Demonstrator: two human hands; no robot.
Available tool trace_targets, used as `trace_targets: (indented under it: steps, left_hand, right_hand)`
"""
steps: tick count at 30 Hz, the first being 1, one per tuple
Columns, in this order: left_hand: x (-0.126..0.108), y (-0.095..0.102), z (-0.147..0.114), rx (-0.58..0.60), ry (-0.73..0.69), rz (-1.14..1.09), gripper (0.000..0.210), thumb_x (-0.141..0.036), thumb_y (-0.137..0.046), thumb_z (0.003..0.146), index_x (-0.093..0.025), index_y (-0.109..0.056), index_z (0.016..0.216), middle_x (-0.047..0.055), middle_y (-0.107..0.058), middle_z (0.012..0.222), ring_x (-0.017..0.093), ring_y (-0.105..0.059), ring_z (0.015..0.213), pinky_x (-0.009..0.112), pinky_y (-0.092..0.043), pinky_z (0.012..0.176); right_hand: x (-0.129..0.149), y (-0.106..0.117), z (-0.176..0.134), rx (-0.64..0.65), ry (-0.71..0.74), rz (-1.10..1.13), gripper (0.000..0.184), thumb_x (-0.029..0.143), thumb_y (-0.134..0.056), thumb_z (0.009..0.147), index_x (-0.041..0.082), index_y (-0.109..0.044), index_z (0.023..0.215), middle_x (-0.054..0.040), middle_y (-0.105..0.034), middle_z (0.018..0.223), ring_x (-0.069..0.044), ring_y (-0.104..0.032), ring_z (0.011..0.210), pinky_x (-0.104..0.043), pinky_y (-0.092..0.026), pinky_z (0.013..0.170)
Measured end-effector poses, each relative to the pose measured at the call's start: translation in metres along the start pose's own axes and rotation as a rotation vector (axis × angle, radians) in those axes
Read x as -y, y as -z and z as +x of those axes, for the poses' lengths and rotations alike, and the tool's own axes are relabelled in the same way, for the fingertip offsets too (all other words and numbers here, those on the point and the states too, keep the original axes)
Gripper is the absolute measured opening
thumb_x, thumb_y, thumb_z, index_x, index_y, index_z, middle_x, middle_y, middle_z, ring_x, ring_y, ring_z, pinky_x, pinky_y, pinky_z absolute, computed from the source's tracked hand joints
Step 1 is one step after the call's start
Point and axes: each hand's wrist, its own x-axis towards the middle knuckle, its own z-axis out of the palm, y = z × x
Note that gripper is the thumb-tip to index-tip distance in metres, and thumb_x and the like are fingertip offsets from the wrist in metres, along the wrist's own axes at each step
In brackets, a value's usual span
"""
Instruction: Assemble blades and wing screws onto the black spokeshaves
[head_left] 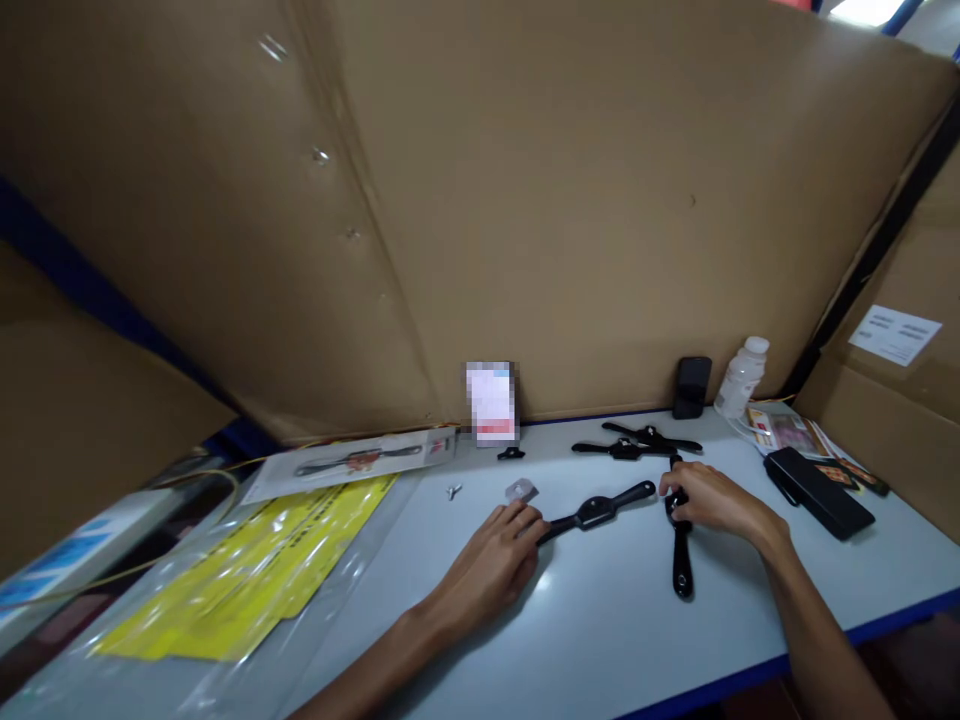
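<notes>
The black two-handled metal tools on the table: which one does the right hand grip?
The black tool pointing toward the table's near edge; the right hand covers its far end.

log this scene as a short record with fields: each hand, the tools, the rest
left hand: fingers on one end of a black two-handled tool lying on the table
right hand: closed over the top of a second black tool
more tools: two black ones behind the hands
small parts: metal piece, wing nut
left side: yellow sheets in clear bags
back: white bottle
</notes>
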Motion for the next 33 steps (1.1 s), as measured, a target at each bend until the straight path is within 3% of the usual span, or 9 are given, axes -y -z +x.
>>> trace_targets:
  steps: [3, 8, 13, 18, 22, 27, 33]
  left_hand:
    - [0.002, 0.001, -0.003, -0.01, 0.034, -0.009, 0.02, -0.011, -0.052, 0.092, -0.021, -0.063, 0.105, 0.009, -0.069, 0.106, 0.03, -0.062, 0.101, 0.043, -0.053, 0.086]
    - [0.004, -0.002, -0.003, -0.027, 0.019, -0.045, 0.032, -0.025, -0.053, 0.106, -0.025, -0.061, 0.137, 0.009, -0.069, 0.117, 0.03, -0.063, 0.108, 0.045, -0.055, 0.093]
    - [0.008, -0.001, -0.002, -0.021, -0.015, -0.104, 0.034, -0.013, -0.043, 0.105, -0.024, -0.067, 0.126, 0.009, -0.068, 0.11, 0.028, -0.062, 0.104, 0.043, -0.055, 0.09]
    - [0.008, 0.003, -0.004, 0.014, -0.027, -0.102, 0.032, -0.006, -0.048, 0.092, -0.021, -0.067, 0.113, 0.01, -0.065, 0.11, 0.029, -0.06, 0.102, 0.044, -0.053, 0.088]
    - [0.002, 0.009, -0.005, 0.078, -0.031, -0.108, 0.026, -0.006, -0.053, 0.084, -0.021, -0.066, 0.101, 0.008, -0.064, 0.106, 0.027, -0.059, 0.096, 0.042, -0.051, 0.086]
    - [-0.007, 0.014, -0.004, 0.118, -0.1, -0.144, 0.02, -0.012, -0.054, 0.092, -0.022, -0.068, 0.103, 0.007, -0.064, 0.101, 0.024, -0.059, 0.093, 0.038, -0.051, 0.083]
    - [-0.012, 0.014, -0.004, 0.122, -0.116, -0.143, 0.019, -0.012, -0.052, 0.096, -0.022, -0.067, 0.101, 0.007, -0.064, 0.098, 0.023, -0.059, 0.089, 0.035, -0.049, 0.076]
  right_hand:
    - [-0.012, -0.001, 0.003, -0.002, -0.013, 0.01, 0.037, 0.011, -0.072, 0.076, 0.025, -0.08, 0.109, -0.0064, -0.074, 0.108, -0.026, -0.067, 0.103, -0.031, -0.047, 0.086]
    - [-0.018, 0.001, 0.006, 0.059, -0.06, 0.062, 0.032, 0.014, -0.074, 0.077, 0.025, -0.083, 0.105, -0.0028, -0.075, 0.092, -0.022, -0.068, 0.087, -0.029, -0.046, 0.076]
    - [-0.03, 0.004, 0.009, 0.047, -0.22, 0.143, 0.022, 0.011, -0.072, 0.077, 0.023, -0.083, 0.092, -0.0026, -0.075, 0.086, -0.019, -0.069, 0.081, -0.027, -0.049, 0.072]
    - [-0.058, 0.01, 0.003, 0.048, -0.425, 0.145, 0.031, 0.003, -0.063, 0.075, 0.018, -0.08, 0.097, -0.0026, -0.07, 0.074, -0.016, -0.064, 0.061, -0.023, -0.048, 0.054]
    - [-0.071, 0.012, -0.004, 0.048, -0.481, 0.12, 0.037, 0.002, -0.064, 0.071, 0.02, -0.079, 0.1, -0.0018, -0.07, 0.08, -0.015, -0.064, 0.064, -0.02, -0.047, 0.05]
    - [-0.068, 0.01, -0.002, 0.019, -0.463, 0.016, 0.027, 0.008, -0.071, 0.072, 0.02, -0.078, 0.095, -0.0039, -0.07, 0.085, -0.017, -0.066, 0.066, -0.024, -0.046, 0.057]
    - [-0.039, 0.005, 0.011, -0.097, -0.32, -0.085, 0.028, 0.02, -0.074, 0.084, 0.022, -0.079, 0.112, -0.0132, -0.075, 0.109, -0.031, -0.07, 0.106, -0.032, -0.045, 0.081]
